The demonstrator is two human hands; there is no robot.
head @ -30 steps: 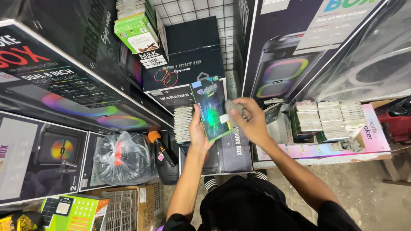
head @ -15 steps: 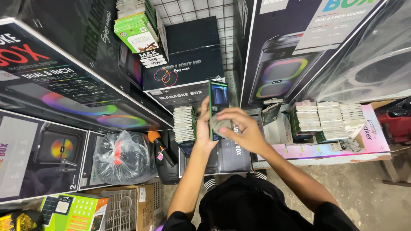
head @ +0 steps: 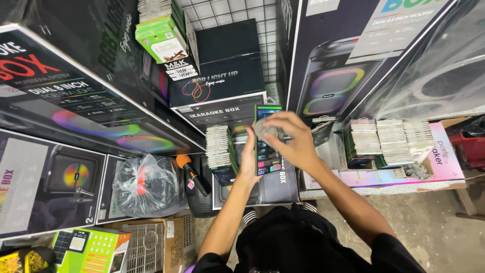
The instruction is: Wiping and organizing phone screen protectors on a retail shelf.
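Left hand (head: 249, 157) has a firm grip on a slim dark glossy packaged box (head: 267, 144), holding it upright. Right hand (head: 293, 139) presses a crumpled grey cloth (head: 266, 130) against its top, fingers closed around the cloth.

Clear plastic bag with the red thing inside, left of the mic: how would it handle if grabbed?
The clear plastic bag looks crinkled and slack, so probably floppy and slippery. Its red contents would likely shift inside. It seems light.
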